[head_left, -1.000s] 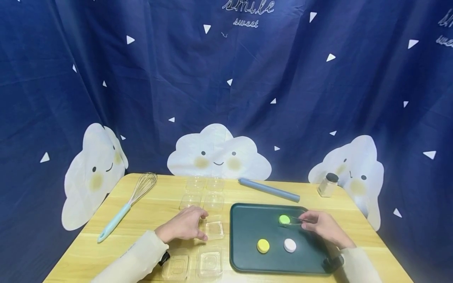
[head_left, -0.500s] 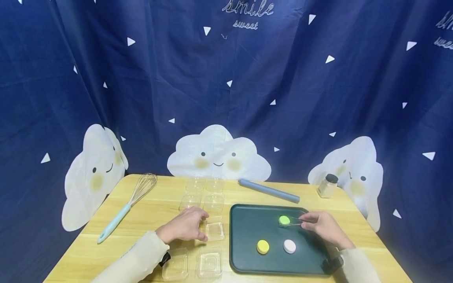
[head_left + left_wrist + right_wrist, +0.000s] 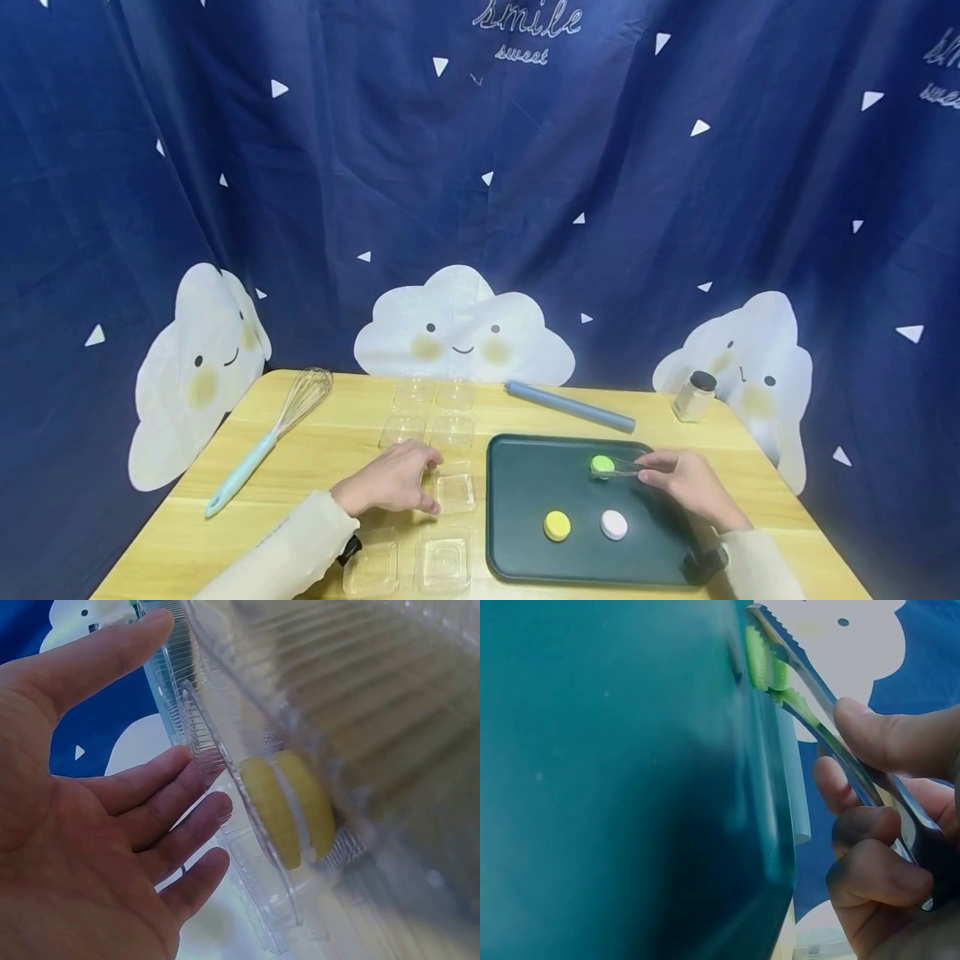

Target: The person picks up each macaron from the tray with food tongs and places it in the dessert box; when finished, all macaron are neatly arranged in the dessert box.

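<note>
I see the right hand [image 3: 686, 483] pinching metal tongs [image 3: 847, 765] around a green macaron [image 3: 602, 464] far on the tray [image 3: 525, 496], the left hand [image 3: 393, 477] spread beside a clear box [image 3: 455, 493].

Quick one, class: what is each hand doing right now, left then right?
Left hand: open, gripping nothing, beside a clear box.
Right hand: closed, holding tongs with their tips around the green macaron.

Tongs [image 3: 810, 675] partly cover the green macaron [image 3: 758, 664]. Right wrist cam chops the tray [image 3: 607, 787] off, left one's nearest plastic box [image 3: 405, 735] is super blurry.
</note>
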The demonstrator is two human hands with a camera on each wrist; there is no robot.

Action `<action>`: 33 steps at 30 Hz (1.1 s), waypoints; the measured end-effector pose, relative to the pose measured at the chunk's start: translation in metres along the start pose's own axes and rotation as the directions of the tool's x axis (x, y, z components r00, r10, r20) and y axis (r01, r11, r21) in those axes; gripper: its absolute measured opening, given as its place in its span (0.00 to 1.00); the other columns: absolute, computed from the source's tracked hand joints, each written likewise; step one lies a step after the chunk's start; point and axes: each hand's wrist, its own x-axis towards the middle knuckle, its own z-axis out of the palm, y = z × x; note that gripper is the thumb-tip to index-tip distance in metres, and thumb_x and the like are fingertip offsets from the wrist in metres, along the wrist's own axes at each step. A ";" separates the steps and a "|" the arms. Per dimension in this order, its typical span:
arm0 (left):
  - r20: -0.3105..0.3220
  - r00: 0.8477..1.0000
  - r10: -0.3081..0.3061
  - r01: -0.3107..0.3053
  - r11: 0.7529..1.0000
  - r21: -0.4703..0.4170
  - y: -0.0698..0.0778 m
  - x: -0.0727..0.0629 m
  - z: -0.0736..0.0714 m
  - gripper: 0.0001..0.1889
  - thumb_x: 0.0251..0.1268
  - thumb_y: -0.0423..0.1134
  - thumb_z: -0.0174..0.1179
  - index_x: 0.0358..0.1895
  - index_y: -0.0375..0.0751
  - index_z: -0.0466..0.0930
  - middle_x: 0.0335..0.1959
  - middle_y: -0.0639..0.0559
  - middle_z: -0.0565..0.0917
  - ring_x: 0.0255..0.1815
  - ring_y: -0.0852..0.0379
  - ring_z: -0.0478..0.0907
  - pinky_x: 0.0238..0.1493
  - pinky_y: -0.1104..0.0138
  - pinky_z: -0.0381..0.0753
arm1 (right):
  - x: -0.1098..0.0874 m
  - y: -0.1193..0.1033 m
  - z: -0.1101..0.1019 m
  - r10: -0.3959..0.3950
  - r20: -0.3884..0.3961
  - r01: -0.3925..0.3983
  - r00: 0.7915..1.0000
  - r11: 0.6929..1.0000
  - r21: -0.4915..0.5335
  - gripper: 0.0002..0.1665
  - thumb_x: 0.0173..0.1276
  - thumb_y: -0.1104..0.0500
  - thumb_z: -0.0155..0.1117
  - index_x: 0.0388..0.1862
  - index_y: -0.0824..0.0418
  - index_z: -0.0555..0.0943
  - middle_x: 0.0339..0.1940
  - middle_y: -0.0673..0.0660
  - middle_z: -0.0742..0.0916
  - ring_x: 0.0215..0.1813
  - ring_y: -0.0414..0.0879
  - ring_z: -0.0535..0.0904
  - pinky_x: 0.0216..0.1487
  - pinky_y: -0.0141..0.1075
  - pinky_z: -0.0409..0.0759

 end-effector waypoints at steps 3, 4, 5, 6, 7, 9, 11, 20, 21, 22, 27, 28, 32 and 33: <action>0.000 1.000 0.003 -0.003 1.000 0.001 -0.001 -0.001 0.002 0.39 0.41 0.52 0.80 0.59 0.37 0.80 0.50 0.50 0.84 0.55 0.50 0.78 0.62 0.48 0.79 | -0.001 -0.002 0.000 0.023 -0.027 -0.023 0.999 1.000 -0.007 0.10 0.61 0.53 0.76 0.42 0.50 0.90 0.45 0.53 0.92 0.47 0.36 0.85 0.47 0.31 0.81; 0.000 1.000 0.003 -0.003 1.000 -0.001 -0.002 0.000 0.002 0.39 0.41 0.52 0.80 0.59 0.37 0.80 0.50 0.50 0.84 0.55 0.50 0.78 0.62 0.48 0.79 | 0.000 -0.002 0.000 0.030 -0.038 -0.030 0.999 0.999 -0.010 0.10 0.62 0.52 0.76 0.43 0.50 0.90 0.45 0.53 0.92 0.47 0.38 0.85 0.48 0.31 0.81; -0.001 1.000 0.005 -0.005 1.000 0.004 -0.002 0.000 0.002 0.39 0.41 0.52 0.80 0.59 0.37 0.80 0.50 0.50 0.84 0.55 0.50 0.78 0.62 0.48 0.79 | 0.000 -0.003 0.000 0.037 -0.053 -0.037 0.998 0.999 -0.012 0.10 0.62 0.52 0.76 0.43 0.50 0.90 0.45 0.53 0.92 0.48 0.40 0.86 0.48 0.31 0.82; -0.002 1.000 0.005 -0.005 1.000 0.006 -0.003 0.001 0.002 0.39 0.41 0.52 0.80 0.59 0.37 0.80 0.50 0.50 0.84 0.55 0.50 0.78 0.62 0.49 0.79 | 0.001 -0.004 -0.001 0.039 -0.067 -0.040 0.997 0.999 -0.013 0.11 0.62 0.52 0.75 0.43 0.51 0.90 0.45 0.54 0.92 0.48 0.42 0.87 0.48 0.31 0.81; -0.002 1.000 0.005 -0.005 1.000 0.009 -0.003 0.001 0.003 0.39 0.41 0.53 0.80 0.59 0.38 0.80 0.51 0.50 0.84 0.55 0.50 0.78 0.62 0.49 0.79 | 0.001 -0.004 -0.002 0.042 -0.084 -0.043 0.996 0.999 -0.012 0.11 0.62 0.52 0.75 0.43 0.51 0.90 0.45 0.54 0.93 0.48 0.44 0.87 0.48 0.31 0.82; -0.002 1.000 0.003 -0.003 1.000 0.016 -0.004 0.001 0.003 0.39 0.41 0.53 0.79 0.59 0.38 0.80 0.51 0.51 0.84 0.56 0.50 0.78 0.63 0.49 0.78 | 0.002 -0.006 -0.003 0.043 -0.118 -0.044 0.992 0.999 -0.005 0.12 0.63 0.52 0.75 0.44 0.53 0.90 0.45 0.55 0.93 0.48 0.47 0.88 0.48 0.31 0.82; -0.002 1.000 0.004 -0.004 1.000 0.017 -0.004 0.002 0.004 0.39 0.42 0.53 0.79 0.59 0.38 0.80 0.51 0.51 0.84 0.56 0.50 0.78 0.63 0.49 0.78 | 0.004 -0.008 -0.005 0.041 -0.159 -0.043 0.986 0.999 -0.006 0.13 0.63 0.52 0.75 0.45 0.54 0.90 0.44 0.55 0.93 0.48 0.47 0.88 0.47 0.30 0.81; 0.014 1.000 0.003 -0.003 1.000 -0.012 -0.003 0.002 0.002 0.39 0.42 0.51 0.80 0.60 0.37 0.79 0.51 0.50 0.84 0.56 0.50 0.78 0.62 0.49 0.80 | 0.011 -0.025 -0.015 0.005 -0.297 0.002 0.955 1.000 0.023 0.13 0.63 0.51 0.76 0.44 0.53 0.91 0.41 0.54 0.93 0.41 0.21 0.79 0.41 0.21 0.75; 0.017 1.000 0.001 -0.001 1.000 -0.018 -0.003 0.002 0.002 0.39 0.42 0.51 0.80 0.60 0.37 0.79 0.52 0.50 0.83 0.56 0.50 0.78 0.63 0.50 0.80 | 0.012 -0.028 -0.016 0.006 -0.307 0.004 0.952 0.999 0.034 0.12 0.63 0.52 0.76 0.44 0.53 0.91 0.41 0.54 0.93 0.40 0.20 0.78 0.40 0.20 0.75; 0.018 1.000 0.000 0.000 1.000 -0.021 -0.003 0.002 0.002 0.39 0.43 0.51 0.79 0.60 0.37 0.79 0.52 0.50 0.83 0.56 0.50 0.78 0.63 0.50 0.80 | 0.013 -0.030 -0.017 0.009 -0.315 0.004 0.949 0.999 0.039 0.12 0.63 0.52 0.76 0.45 0.52 0.91 0.41 0.54 0.93 0.40 0.19 0.77 0.40 0.20 0.75; 0.017 1.000 0.001 -0.001 1.000 -0.031 -0.004 0.002 0.003 0.39 0.42 0.51 0.80 0.60 0.36 0.79 0.52 0.49 0.83 0.57 0.49 0.78 0.63 0.49 0.80 | 0.015 -0.045 -0.019 0.042 -0.338 -0.013 0.940 0.996 0.088 0.13 0.64 0.51 0.75 0.45 0.54 0.91 0.42 0.56 0.93 0.39 0.17 0.77 0.40 0.18 0.76; 0.017 1.000 0.001 -0.001 1.000 -0.032 -0.004 0.002 0.003 0.39 0.42 0.51 0.80 0.60 0.36 0.79 0.52 0.49 0.83 0.57 0.49 0.78 0.63 0.49 0.80 | 0.015 -0.049 -0.019 0.044 -0.344 -0.011 0.938 0.995 0.097 0.13 0.64 0.52 0.75 0.45 0.55 0.91 0.42 0.57 0.93 0.39 0.17 0.77 0.40 0.18 0.76; 0.019 1.000 -0.003 0.004 0.999 -0.035 -0.004 0.002 0.003 0.39 0.42 0.51 0.80 0.60 0.36 0.79 0.52 0.49 0.83 0.57 0.49 0.78 0.63 0.49 0.80 | 0.016 -0.060 -0.018 0.041 -0.364 0.007 0.931 0.991 0.130 0.14 0.63 0.53 0.76 0.46 0.57 0.90 0.42 0.59 0.93 0.38 0.16 0.77 0.40 0.16 0.77; 0.020 1.000 -0.005 0.006 0.999 -0.036 -0.004 0.002 0.003 0.39 0.43 0.50 0.80 0.60 0.36 0.79 0.52 0.49 0.83 0.57 0.49 0.78 0.63 0.49 0.80 | 0.016 -0.063 -0.017 0.038 -0.368 0.016 0.929 0.990 0.142 0.14 0.63 0.54 0.76 0.46 0.58 0.90 0.42 0.60 0.93 0.38 0.16 0.78 0.40 0.15 0.77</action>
